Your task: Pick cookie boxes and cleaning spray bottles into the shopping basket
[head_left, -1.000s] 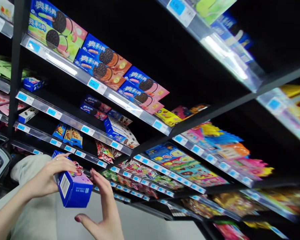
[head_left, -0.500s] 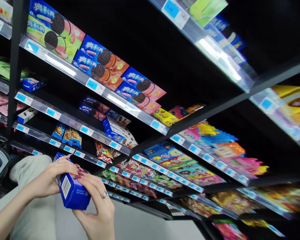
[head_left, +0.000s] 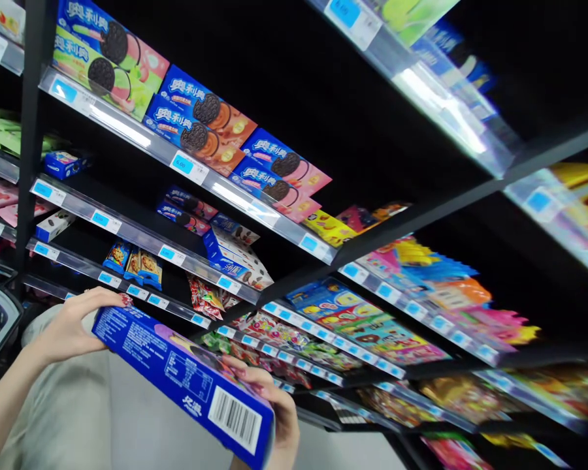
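Note:
Between my two hands is a long blue cookie box, tilted down to the right. Its side with small print, a nutrition table and a barcode faces me. My left hand grips the upper left end, fingers on top. At the lower right end my right hand is closed round the box, with fingertips over its top edge; the thumb is mostly hidden behind the box.
Shelves ahead hold blue cookie boxes, bagged snacks and colourful packs. Price labels line the shelf edge. A basket with blue packs stands at far left. My leg is below my left arm.
The box has turned from its end facing me to its long printed side facing me. My right hand has moved right and down, and my left hand slightly left.

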Motion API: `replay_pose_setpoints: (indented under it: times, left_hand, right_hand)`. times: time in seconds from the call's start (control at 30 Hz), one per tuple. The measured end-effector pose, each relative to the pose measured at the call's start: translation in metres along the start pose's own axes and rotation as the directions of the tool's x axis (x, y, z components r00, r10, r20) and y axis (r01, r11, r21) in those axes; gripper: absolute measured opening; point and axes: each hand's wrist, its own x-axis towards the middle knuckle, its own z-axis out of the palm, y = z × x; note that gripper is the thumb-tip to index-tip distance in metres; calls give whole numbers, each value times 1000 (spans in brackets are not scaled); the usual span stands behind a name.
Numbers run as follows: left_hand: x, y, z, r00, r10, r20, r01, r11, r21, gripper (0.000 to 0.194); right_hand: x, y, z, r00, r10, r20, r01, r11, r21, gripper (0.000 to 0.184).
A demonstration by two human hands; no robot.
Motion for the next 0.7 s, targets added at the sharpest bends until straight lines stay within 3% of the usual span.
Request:
replay_pose_setpoints:
  times: [0.17,0.27,0.7]
  left_hand:
    - [-2,18,-12,990,117,-84,-119,993,-17,44]
    - [-2,26,-15,986,144,-78,-146,989,-26,42]
    - [-3,23,-16,988,137,-75,-143,987,-70,43]
  right_hand:
    - [3,21,-12,991,130,-25,-133,972,-193,41]
    - [3,29,-12,981,186,-52,-192,969,-159,45]
    - [6,31,-7,991,132,-36,-136,982,-134,48]
